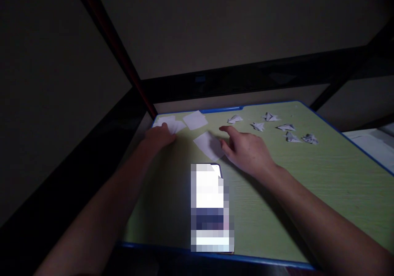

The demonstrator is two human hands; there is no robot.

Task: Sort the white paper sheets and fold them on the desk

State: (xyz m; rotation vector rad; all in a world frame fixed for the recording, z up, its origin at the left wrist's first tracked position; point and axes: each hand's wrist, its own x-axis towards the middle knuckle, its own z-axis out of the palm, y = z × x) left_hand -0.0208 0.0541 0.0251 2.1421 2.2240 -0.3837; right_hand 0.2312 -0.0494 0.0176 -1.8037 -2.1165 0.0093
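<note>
My left hand [158, 138] rests on a small stack of white paper squares [172, 124] at the far left corner of the green table [308, 185]; whether its fingers grip a sheet is hard to tell. A single white paper square [209, 144] lies flat in the middle, and my right hand [244, 148] touches its right edge with the forefinger stretched out and the fingers apart. Another loose paper square [195, 120] lies beyond it, near the back edge.
Several small folded paper shapes [286, 130] are spread over the far right of the table. A lit phone [211, 208] lies near the front edge. The table has a blue rim [215, 256]. Dark metal bars and a wall stand behind.
</note>
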